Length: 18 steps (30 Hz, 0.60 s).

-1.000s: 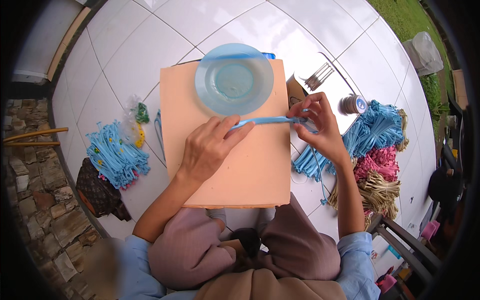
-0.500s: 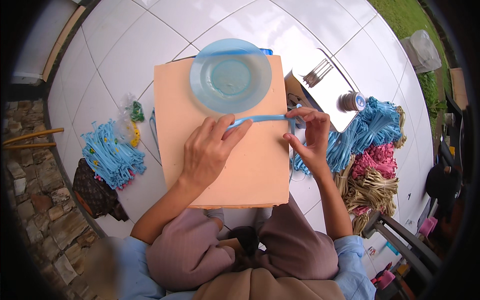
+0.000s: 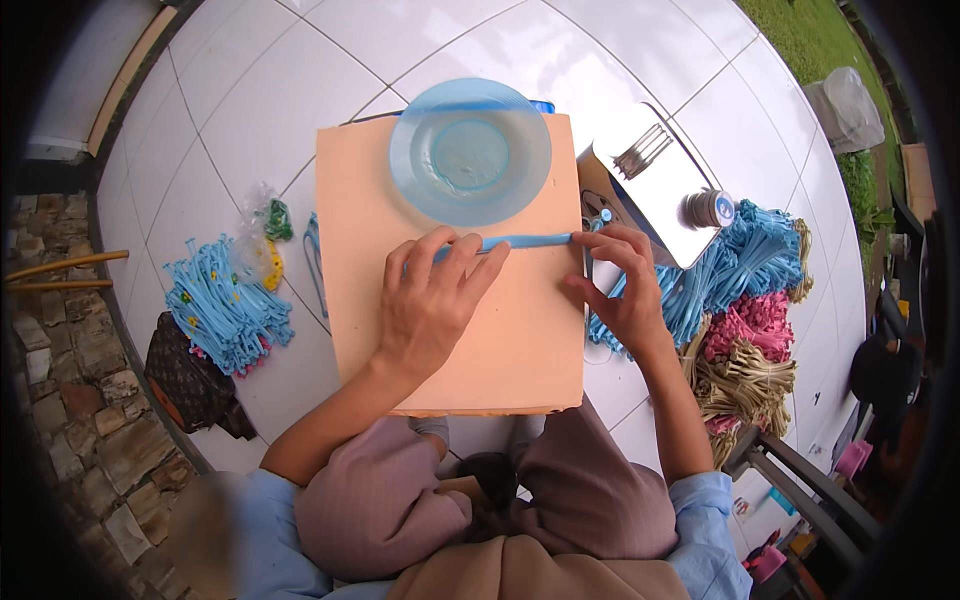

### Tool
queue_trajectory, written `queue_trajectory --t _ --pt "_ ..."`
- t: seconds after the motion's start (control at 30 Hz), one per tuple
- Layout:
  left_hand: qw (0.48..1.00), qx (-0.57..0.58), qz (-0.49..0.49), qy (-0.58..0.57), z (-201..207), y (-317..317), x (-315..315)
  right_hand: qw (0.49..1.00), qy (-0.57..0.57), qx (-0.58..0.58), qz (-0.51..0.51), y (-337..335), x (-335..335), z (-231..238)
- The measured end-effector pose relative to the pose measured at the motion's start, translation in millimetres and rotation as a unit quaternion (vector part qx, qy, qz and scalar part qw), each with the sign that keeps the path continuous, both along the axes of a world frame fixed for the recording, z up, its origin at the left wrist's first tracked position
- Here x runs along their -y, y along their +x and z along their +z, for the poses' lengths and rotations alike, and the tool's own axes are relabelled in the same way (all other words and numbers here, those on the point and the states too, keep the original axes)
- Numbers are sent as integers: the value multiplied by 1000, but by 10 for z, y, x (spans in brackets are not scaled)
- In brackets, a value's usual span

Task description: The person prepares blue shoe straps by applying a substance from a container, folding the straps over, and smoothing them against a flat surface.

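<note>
A light blue fabric strip (image 3: 528,240) lies stretched sideways across a peach-coloured board (image 3: 455,345) over my lap. My left hand (image 3: 432,295) is closed over its left part, with the fingers bent onto it; what lies under them is hidden. At the board's right edge, my right hand (image 3: 625,285) keeps the strip's other end under curled fingertips, its thumb lower and apart. A see-through blue plate (image 3: 415,160) sits on the far part of the board, just beyond the strip.
Left on the tiled floor are a bundle of blue cords (image 3: 225,305), small plastic bags (image 3: 272,225) and a dark bag (image 3: 185,365). To the right stand a white-topped box (image 3: 660,185) with metal pieces (image 3: 643,152) and a spool (image 3: 708,208), beside blue, pink (image 3: 750,325) and beige bundles (image 3: 745,385).
The board and plate appear slightly farther right. My left hand has shifted a little right along the strip, and my right thumb has drawn nearer the board's edge.
</note>
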<state>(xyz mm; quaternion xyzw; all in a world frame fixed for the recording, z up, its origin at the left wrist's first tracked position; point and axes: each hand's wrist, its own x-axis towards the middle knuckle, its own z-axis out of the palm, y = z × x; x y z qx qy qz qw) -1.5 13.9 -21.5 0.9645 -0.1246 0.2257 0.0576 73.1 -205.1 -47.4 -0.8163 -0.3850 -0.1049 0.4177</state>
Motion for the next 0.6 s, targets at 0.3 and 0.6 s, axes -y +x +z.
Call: queue_trajectory --t 0.3,0.6 --pt "999 -30 -30 2 23 -13 25 996 -68 54 22 12 -28 89" --pt "998 -62 -6 7 33 -23 73 997 -57 39 26 16 -92 137"
